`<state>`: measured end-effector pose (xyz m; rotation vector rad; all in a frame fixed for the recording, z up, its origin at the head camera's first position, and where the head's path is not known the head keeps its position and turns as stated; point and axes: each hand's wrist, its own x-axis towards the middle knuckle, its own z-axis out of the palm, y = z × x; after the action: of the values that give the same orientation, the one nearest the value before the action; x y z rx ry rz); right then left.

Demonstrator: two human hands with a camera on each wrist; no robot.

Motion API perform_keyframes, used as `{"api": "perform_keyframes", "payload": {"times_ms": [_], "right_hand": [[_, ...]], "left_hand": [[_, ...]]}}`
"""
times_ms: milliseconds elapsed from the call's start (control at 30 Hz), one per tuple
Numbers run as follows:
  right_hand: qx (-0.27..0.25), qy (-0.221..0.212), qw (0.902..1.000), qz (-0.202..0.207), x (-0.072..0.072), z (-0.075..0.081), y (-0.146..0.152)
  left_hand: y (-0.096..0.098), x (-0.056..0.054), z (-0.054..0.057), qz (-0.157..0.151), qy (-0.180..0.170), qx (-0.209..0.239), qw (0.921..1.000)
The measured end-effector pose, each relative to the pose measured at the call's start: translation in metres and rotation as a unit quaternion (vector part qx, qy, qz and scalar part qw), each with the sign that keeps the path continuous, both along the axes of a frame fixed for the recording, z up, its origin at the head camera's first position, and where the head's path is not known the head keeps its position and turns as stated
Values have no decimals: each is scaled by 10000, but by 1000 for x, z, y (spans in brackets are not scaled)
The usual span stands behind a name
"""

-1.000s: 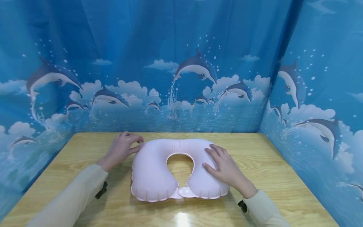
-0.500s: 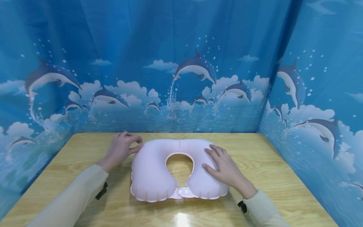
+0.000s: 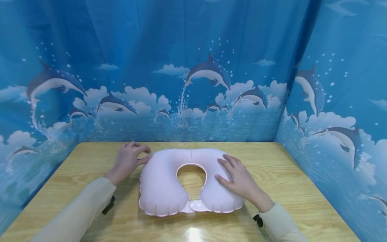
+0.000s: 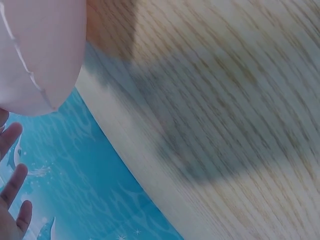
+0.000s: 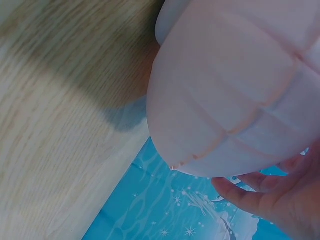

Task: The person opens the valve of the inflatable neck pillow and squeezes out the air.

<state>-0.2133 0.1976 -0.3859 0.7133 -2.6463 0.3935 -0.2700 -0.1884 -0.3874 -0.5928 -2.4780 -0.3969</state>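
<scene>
A pale pink inflatable neck pillow (image 3: 163, 188) lies puffed up on the table, its opening towards me. Two tabs (image 3: 193, 205) overlap across that opening. My left hand (image 3: 128, 159) pinches the pillow's far left corner between thumb and index finger; what exactly sits between the tips is too small to tell. In the left wrist view the other fingers (image 4: 15, 185) stand away from the pillow (image 4: 45, 60). My right hand (image 3: 240, 178) rests on the pillow's right side with fingers spread. The right wrist view has its fingertips at the pillow's (image 5: 225, 90) edge.
The wood-grain table (image 3: 287, 188) extends on both sides of the pillow. Blue curtains (image 3: 145, 67) printed with dolphins and clouds stand behind it and along both sides. Dark straps (image 3: 109, 205) show under the sleeve cuffs.
</scene>
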Motion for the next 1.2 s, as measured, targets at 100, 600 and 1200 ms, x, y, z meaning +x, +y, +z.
{"api": "perform_keyframes", "payload": {"times_ms": [100, 600, 1200], "right_hand": [[5, 2, 10000, -1, 0, 0, 0], [-6, 52, 10000, 17, 2, 0, -1], [-1, 41, 10000, 29, 2, 2, -1]], "left_hand": [[0, 0, -1, 31, 50, 29, 10000], [1, 1, -1, 189, 23, 50, 9998], [-1, 2, 1, -221, 629, -326, 9972]]}}
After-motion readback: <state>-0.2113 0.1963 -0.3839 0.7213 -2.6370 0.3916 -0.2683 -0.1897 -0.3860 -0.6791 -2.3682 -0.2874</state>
